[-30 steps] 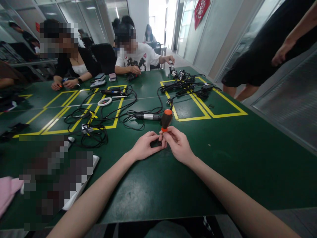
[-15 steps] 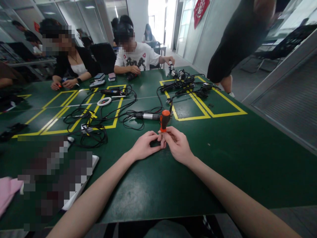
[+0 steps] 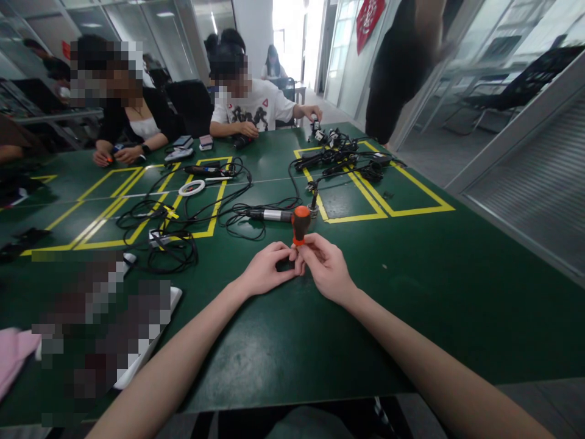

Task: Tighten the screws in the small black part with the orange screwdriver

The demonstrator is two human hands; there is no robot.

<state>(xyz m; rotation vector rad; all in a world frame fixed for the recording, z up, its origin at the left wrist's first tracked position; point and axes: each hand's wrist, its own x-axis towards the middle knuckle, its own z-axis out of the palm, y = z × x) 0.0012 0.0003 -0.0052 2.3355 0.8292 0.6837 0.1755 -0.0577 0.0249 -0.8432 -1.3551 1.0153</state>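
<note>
My right hand [image 3: 329, 268] pinches a screwdriver [image 3: 301, 224] with a stubby black and orange handle, held nearly upright over the table. Its tip is hidden among my fingers. Beside it, the fingers of my left hand [image 3: 269, 268] are curled and closed near the screwdriver's lower end. A small dark part seems to sit between the two hands, too covered to name. Just beyond them lies a black tool with a silver band [image 3: 277, 215], its cord coiled to the left.
The green table [image 3: 457, 317] carries yellow tape outlines. Black cables [image 3: 178, 250] lie tangled at left, and more cables and devices [image 3: 333, 155] are heaped at back right. Two blurred-out flat objects rest at near left. Co-workers sit across the table; another person stands at right.
The screwdriver handle has shifted slightly left and tipped a little. My hands stay almost in place. The standing person at right has moved left.
</note>
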